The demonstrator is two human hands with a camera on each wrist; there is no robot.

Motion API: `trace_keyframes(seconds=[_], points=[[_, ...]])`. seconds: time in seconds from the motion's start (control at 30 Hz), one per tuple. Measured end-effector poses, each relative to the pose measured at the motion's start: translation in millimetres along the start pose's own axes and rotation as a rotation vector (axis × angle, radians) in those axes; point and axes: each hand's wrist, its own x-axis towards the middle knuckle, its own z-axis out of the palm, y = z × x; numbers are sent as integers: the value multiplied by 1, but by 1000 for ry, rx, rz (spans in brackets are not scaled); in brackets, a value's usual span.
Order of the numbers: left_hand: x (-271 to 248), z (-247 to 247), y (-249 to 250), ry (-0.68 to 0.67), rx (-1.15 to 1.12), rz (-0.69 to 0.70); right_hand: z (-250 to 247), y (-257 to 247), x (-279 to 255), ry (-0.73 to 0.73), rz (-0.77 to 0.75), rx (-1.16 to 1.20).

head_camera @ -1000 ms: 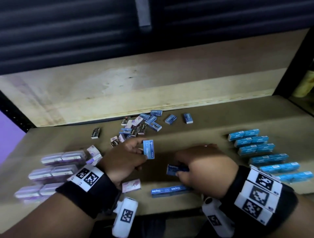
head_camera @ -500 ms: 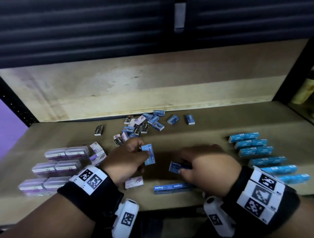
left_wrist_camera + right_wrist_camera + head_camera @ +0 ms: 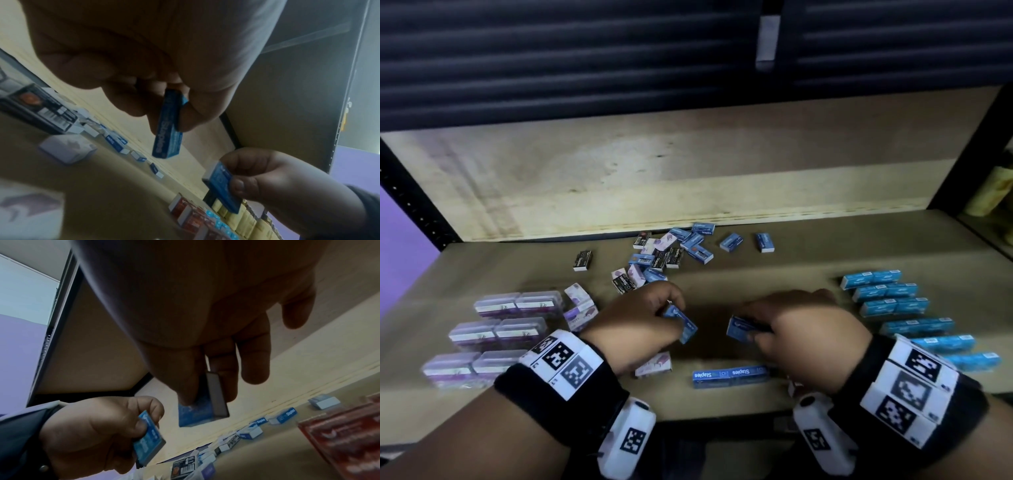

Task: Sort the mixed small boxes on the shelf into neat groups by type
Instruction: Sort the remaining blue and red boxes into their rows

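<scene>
Both hands hold small blue cardboard staple boxes above a wooden shelf.

Left hand pinches one small blue cardboard staple box between thumb and fingertips, its long axis hanging downward, white "Staples" lettering running along its length. Right hand grips a second blue staple box with thumb and curled fingers, tilted, one pale end showing. Loose mixed boxes lie behind; neat light-blue rows sit right, purple-and-white groups left.
</scene>
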Motion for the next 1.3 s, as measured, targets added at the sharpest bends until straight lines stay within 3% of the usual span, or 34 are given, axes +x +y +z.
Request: trace_keyframes(seconds=[0.3, 0.67, 0.97, 1.3], points=[[1, -6, -1, -48, 274, 42, -6, 4, 4, 17, 45, 36], [12, 8, 2, -153, 401, -3, -18, -1, 29, -190, 45, 39], [14, 19, 15, -226, 461, -6, -7, -12, 38, -283, 13, -140], [13, 31, 23, -312, 674, -23, 4, -27, 45, -332, -1, -249]])
